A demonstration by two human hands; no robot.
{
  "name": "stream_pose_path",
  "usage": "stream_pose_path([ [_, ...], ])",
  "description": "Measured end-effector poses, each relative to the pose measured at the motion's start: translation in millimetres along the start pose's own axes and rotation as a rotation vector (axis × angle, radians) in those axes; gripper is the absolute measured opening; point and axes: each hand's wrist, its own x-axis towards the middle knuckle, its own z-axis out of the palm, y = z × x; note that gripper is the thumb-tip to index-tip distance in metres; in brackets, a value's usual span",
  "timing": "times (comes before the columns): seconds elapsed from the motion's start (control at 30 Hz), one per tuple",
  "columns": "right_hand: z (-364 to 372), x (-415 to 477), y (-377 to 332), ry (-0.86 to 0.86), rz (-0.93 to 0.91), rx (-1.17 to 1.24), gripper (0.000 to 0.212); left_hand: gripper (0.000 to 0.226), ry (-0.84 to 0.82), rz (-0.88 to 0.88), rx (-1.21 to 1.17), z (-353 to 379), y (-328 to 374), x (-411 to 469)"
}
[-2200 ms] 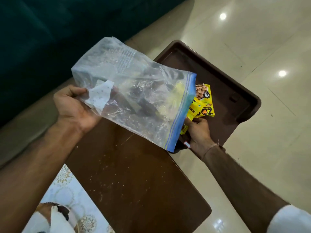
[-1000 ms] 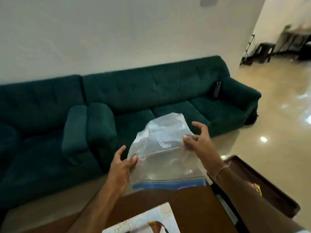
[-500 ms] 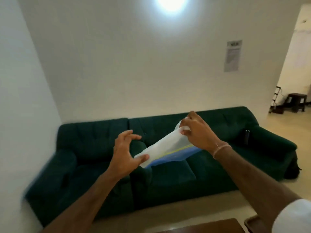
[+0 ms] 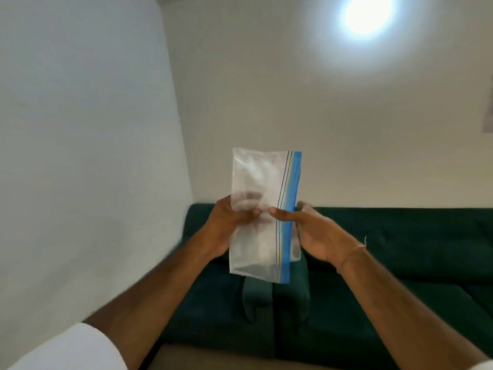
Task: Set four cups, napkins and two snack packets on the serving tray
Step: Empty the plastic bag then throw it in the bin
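Note:
An empty clear zip bag (image 4: 262, 182) with a blue closure strip stands folded upright in front of me, held up at chest height. My left hand (image 4: 226, 225) grips its left side, fingers behind the plastic. My right hand (image 4: 314, 231) pinches the blue strip side with thumb and fingers. The serving tray, the cups, the napkins and the snack packets are all out of view.
A dark green sofa (image 4: 386, 263) with a cushion (image 4: 277, 300) runs along the white wall below my hands. A bright ceiling light (image 4: 365, 14) glares at the upper right. A paper notice (image 4: 488, 108) hangs at the right edge.
The view has swung up from the tray and table to the wall and sofa. The bag has been folded narrower and turned upright, and both hands have closed on it.

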Motion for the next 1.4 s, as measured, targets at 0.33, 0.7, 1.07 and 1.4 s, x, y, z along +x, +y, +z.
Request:
stream_pose_path([
  [0.33, 50, 66, 43, -0.243, -0.009, 0.184, 0.066, 0.052, 0.012, -0.107, -0.018, -90, 7, -36],
  [0.7, 190, 146, 141, -0.496, -0.090, -0.113, 0.031, 0.054, 0.016, -0.390, 0.256, -279, -16, -114],
  [1.07, 393, 240, 397, -0.907, -0.137, -1.474, 0.051, 0.067, -0.415, -0.686, 1.004, -563, -203, -218],
  [1.4, 454, 250, 728, -1.047, 0.163, -1.632, 0.059, 0.067, -0.631, -0.918, 1.110, -665, -507, -350],
])
